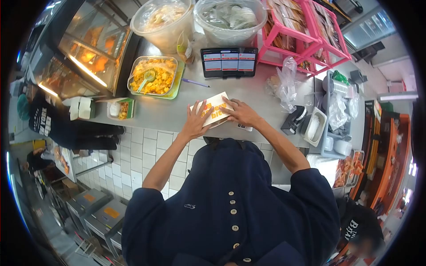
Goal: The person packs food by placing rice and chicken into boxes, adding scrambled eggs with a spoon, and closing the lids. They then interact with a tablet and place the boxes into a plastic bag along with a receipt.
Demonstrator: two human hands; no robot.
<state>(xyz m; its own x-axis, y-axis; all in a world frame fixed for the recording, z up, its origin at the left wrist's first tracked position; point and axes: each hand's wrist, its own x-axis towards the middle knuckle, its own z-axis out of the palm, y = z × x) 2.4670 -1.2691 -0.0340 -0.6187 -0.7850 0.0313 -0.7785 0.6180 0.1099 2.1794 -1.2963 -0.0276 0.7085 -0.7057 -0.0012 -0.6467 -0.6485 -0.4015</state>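
A white cardboard takeaway box (pixel 217 107) with orange print sits on the steel counter in front of me, its lid down. My left hand (pixel 198 119) grips its left side, fingers laid over the lid. On the opposite side my right hand (pixel 242 112) holds the box's right edge with bent fingers. The underside and inside of the box are hidden. Behind it stands a tablet (pixel 229 62) with a lit screen. A purple pen (pixel 195 83) lies to the left of the tablet.
On the left are a tray of yellow food (pixel 165 75) with a spoon, filled open boxes (pixel 120 109) and a heated display case (pixel 91 48). Large plastic tubs (pixel 162 22) and pink crates (pixel 288 42) stand behind. A black dispenser (pixel 293 120) is on the right. Co-workers (pixel 53 117) stand nearby.
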